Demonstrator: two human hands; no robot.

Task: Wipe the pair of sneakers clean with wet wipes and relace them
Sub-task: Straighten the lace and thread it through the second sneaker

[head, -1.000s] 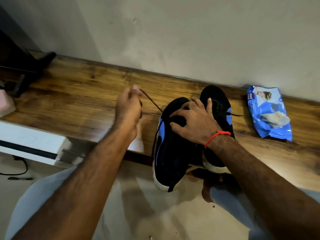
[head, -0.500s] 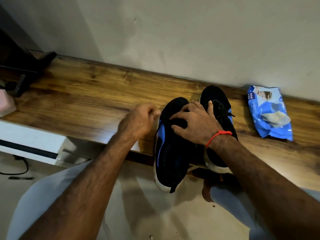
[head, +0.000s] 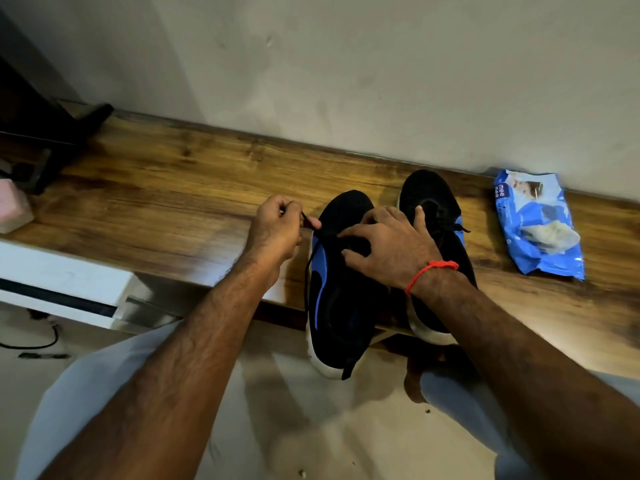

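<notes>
Two black-and-blue sneakers with white soles stand side by side on the wooden shelf [head: 156, 188], heels hanging over its front edge. The left sneaker [head: 337, 299] is the one being laced. My left hand [head: 278, 230] pinches the black lace [head: 306, 218] just left of that shoe's toe end. My right hand [head: 388, 247] rests on top of the left sneaker with fingers spread and bent, pressing on its lacing area. The right sneaker [head: 431, 199] sits partly behind my right wrist, its lace end sticking out to the right.
A blue wet-wipes pack [head: 540, 226] lies on the shelf to the right of the shoes, a wipe showing at its opening. Dark objects [head: 45, 140] and a pink item [head: 12, 209] sit at the shelf's far left. A white unit [head: 62, 285] stands below left. The wall runs close behind.
My left hand, raised up and left with the lace taut a second ago, came down beside the left sneaker and now holds the lace near its toe end. My right hand stayed on the shoe.
</notes>
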